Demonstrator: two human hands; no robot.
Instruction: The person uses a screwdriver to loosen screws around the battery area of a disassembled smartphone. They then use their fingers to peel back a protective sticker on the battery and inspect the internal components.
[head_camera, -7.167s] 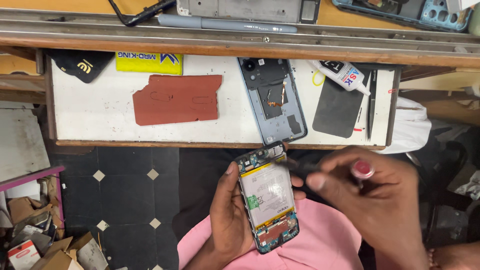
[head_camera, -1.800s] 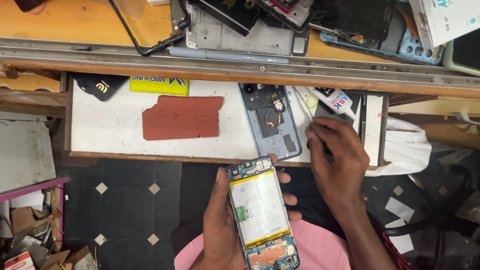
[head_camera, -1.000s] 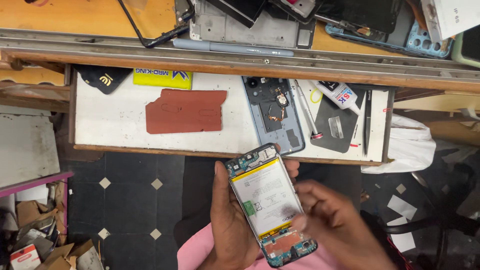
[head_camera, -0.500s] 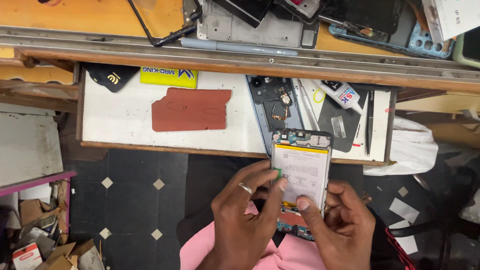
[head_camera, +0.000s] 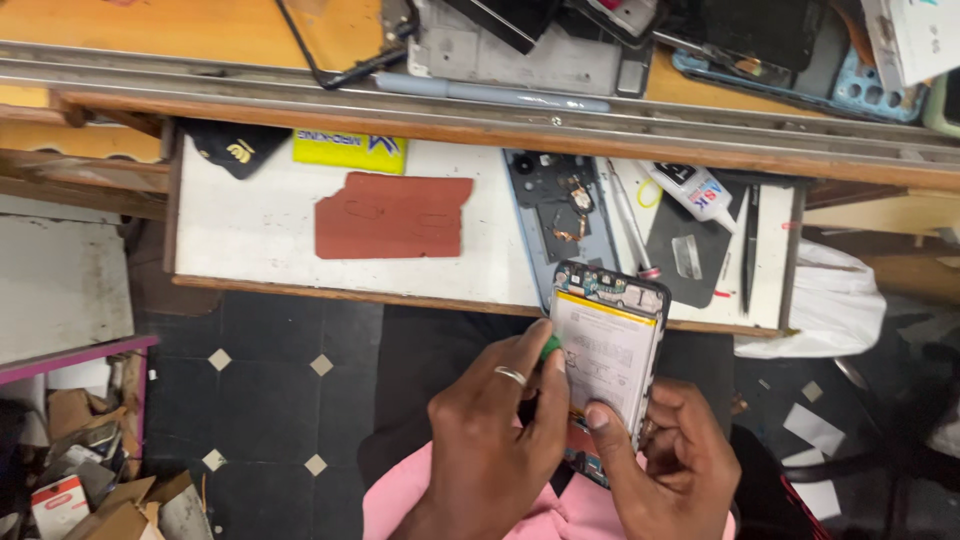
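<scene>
Head view: the left hand (head_camera: 490, 440), ringed, pinches a small green-tipped tool (head_camera: 551, 347) against the edge of an opened phone (head_camera: 610, 365), while the right hand (head_camera: 665, 465) curls round its lower half, thumb on the pale flat battery. Held in mid-air below the white tabletop (head_camera: 250, 225), the slim, glossy phone could slip, or the tip could pierce the soft battery.

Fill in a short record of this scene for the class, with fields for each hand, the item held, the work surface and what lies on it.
Left hand: grips opened phone's left edge, ring on one finger
Right hand: supports phone from right, fingertip on battery
Held item: opened phone, back off, pale battery showing
Surface: white pull-out tray
On tray: red-brown mat, phone back cover, glue bottle, dark pad
</scene>
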